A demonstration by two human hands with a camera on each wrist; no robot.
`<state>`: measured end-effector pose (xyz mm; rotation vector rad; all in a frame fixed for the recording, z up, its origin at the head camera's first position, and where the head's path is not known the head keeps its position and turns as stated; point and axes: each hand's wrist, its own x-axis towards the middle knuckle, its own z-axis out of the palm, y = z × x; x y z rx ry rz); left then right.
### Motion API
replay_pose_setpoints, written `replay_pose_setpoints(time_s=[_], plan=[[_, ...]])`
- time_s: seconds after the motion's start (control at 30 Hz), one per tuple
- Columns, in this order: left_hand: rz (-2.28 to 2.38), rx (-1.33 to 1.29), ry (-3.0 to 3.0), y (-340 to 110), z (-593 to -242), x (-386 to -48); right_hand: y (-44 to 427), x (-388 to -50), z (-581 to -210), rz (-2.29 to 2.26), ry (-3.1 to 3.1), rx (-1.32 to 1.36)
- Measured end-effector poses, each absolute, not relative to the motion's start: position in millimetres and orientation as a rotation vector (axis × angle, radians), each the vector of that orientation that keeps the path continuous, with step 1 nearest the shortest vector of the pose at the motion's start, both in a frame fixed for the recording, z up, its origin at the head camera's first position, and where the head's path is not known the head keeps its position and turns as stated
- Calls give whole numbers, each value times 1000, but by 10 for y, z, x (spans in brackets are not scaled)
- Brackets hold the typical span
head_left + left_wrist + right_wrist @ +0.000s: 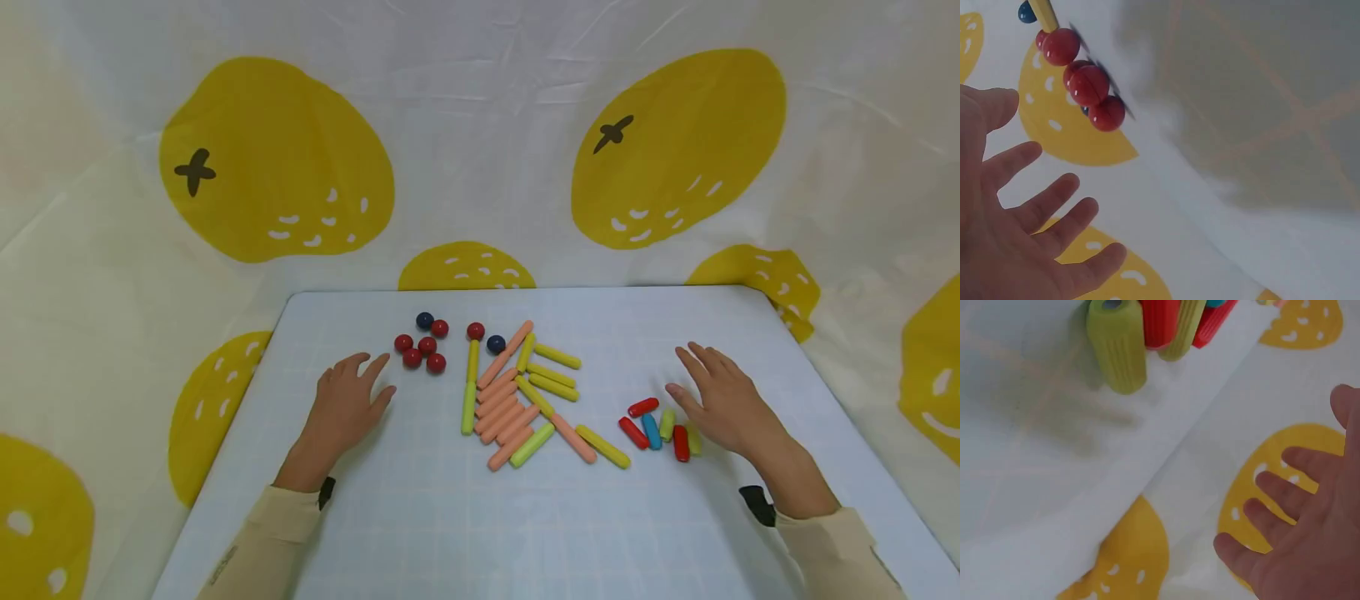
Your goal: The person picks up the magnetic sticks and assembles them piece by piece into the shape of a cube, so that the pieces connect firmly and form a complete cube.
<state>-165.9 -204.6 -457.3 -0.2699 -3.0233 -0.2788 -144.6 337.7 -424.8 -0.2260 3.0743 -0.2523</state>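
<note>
My left hand (pixel 348 404) hovers above the white table, fingers spread and holding nothing. To its right lie several red balls (pixel 427 346) and a dark blue ball (pixel 424 321); the left wrist view shows glossy red balls (pixel 1089 85) beyond the thumb. My right hand (pixel 720 400) is likewise empty, fingers spread. Beside it sit several short ribbed pieces: red (pixel 633 432), blue (pixel 651 432) and green (pixel 667 424). A green ribbed piece (pixel 1116 347) with a hole in its end stands out in the right wrist view.
Mid-table lie several salmon sticks (pixel 501 412), yellow sticks (pixel 558 357) and light green sticks (pixel 532 445). Another red ball (pixel 476 332) and dark blue ball (pixel 496 344) sit by their far end. White cloth with yellow fruit prints (pixel 277 158) surrounds the table (pixel 480 533).
</note>
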Motion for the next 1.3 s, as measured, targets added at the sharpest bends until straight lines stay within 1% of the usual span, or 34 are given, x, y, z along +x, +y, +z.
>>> replay_pose_setpoints(time_s=[0.17, 0.3, 0.47, 0.7, 0.83, 1.03, 1.13, 1.23, 1.3], plan=[[-204, -389, -2983, -1816, -4582, -1820, 3189, -1424, -4230, -245, 3095, -326], [-147, -422, -3000, -1649, -4642, -1894, 3047, -1397, -4251, -268, 3102, -431], [-117, -493, -3027, -1431, -4754, -1797, 2884, -1387, -4285, -266, 3108, -552], [-170, -762, -3081, -1121, -4778, -1582, 2578, -1487, -4266, -189, 3059, -668], [-161, -838, -3123, -1065, -4772, -1535, 2283, -1616, -4231, -142, 3029, -812], [-213, -851, -3169, -1112, -4763, -1556, 1677, -1950, -4241, -147, 2924, -1132], [-278, -883, -3187, -1113, -4779, -1600, 1443, -2111, -4268, -115, 2913, -1135], [-349, -903, -3220, -1088, -4787, -1645, 1287, -2242, -4280, -38, 2941, -1084], [-368, -907, -3246, -1080, -4783, -1661, 1198, -2315, -4303, 40, 2950, -1105]])
